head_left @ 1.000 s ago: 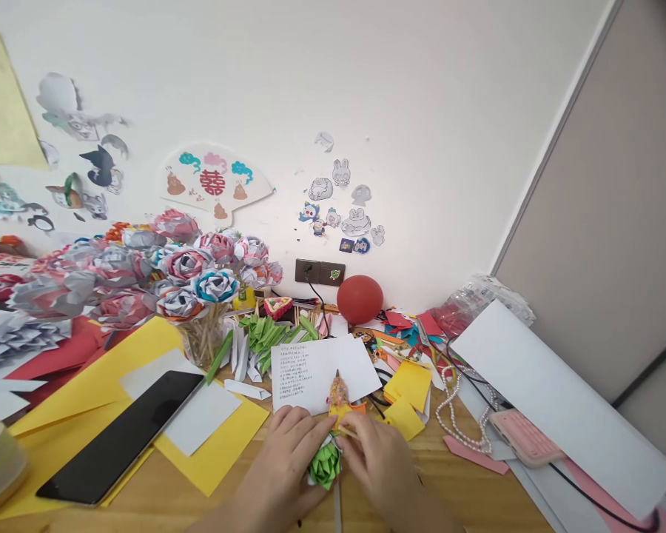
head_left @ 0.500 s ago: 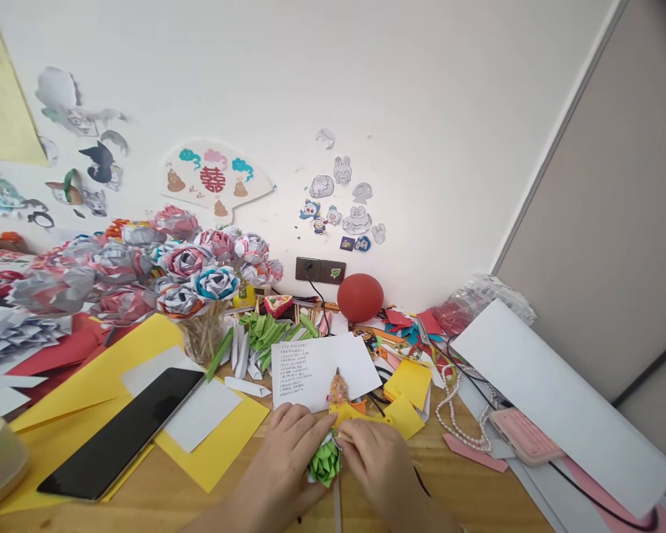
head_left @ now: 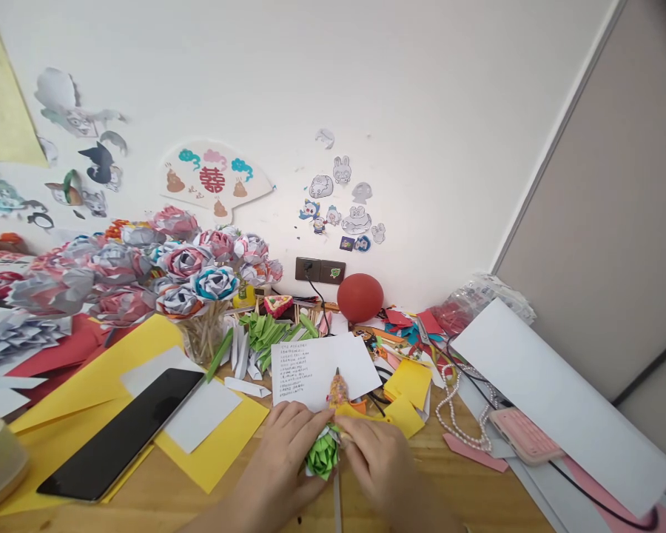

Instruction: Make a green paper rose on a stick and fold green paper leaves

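Both my hands meet over a small green folded paper piece (head_left: 322, 455) near the front edge of the wooden table (head_left: 477, 496). My left hand (head_left: 286, 455) cups its left side, fingers curled against it. My right hand (head_left: 374, 463) pinches its upper right edge, just below a yellow folded paper bit (head_left: 347, 409). A pencil with a decorated top (head_left: 338, 385) stands right behind the fingers, over a white handwritten note (head_left: 316, 370). The lower part of the green piece is hidden by my hands.
A black tablet (head_left: 119, 437) lies on yellow and white sheets at left. Paper roses in a jar (head_left: 203, 337) and green folded strips (head_left: 266, 333) stand behind. A red ball (head_left: 360, 297), yellow notes (head_left: 408, 385), beads (head_left: 455, 414), a pink phone (head_left: 525, 437) and a white board (head_left: 555, 400) lie right.
My hands have shifted slightly forward on the green piece, which has turned a little between the fingers. Everything else stays put.
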`<control>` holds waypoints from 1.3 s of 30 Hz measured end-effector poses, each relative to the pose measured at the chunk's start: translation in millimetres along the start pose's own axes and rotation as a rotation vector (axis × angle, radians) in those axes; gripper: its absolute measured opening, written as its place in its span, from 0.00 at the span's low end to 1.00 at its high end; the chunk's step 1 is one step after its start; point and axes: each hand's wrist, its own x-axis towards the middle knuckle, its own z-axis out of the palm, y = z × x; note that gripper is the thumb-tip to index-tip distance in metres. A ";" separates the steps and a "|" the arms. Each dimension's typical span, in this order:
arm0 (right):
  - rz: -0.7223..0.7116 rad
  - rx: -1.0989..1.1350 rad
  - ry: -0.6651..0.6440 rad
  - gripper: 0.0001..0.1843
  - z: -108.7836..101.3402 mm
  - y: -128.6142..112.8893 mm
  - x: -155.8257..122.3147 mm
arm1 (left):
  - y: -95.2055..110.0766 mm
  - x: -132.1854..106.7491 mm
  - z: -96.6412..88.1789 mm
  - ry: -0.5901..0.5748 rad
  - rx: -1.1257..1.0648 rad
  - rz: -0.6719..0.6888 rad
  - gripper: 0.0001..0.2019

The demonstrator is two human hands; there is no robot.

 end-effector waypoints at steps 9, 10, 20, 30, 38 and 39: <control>0.037 0.096 0.048 0.14 -1.4 0.7 -2.6 | 0.3 -1.4 -3.0 0.010 -0.059 -0.052 0.28; 0.031 0.098 0.046 0.14 -1.0 -0.3 -3.4 | -0.2 -2.2 -2.5 0.010 -0.064 -0.060 0.28; 0.007 0.140 -0.005 0.13 -6.4 -3.0 -0.7 | 0.2 -0.1 -3.9 -0.006 -0.120 -0.074 0.26; 0.103 0.274 -0.003 0.12 -11.5 2.2 2.7 | 1.5 -2.1 -6.0 0.017 -0.223 -0.179 0.31; 0.109 0.366 -0.088 0.14 -9.3 5.1 0.1 | 3.6 -3.6 -3.6 0.010 -0.274 -0.243 0.21; 0.107 0.361 -0.094 0.14 -9.5 5.0 0.2 | 3.7 -3.4 -3.4 0.012 -0.262 -0.226 0.21</control>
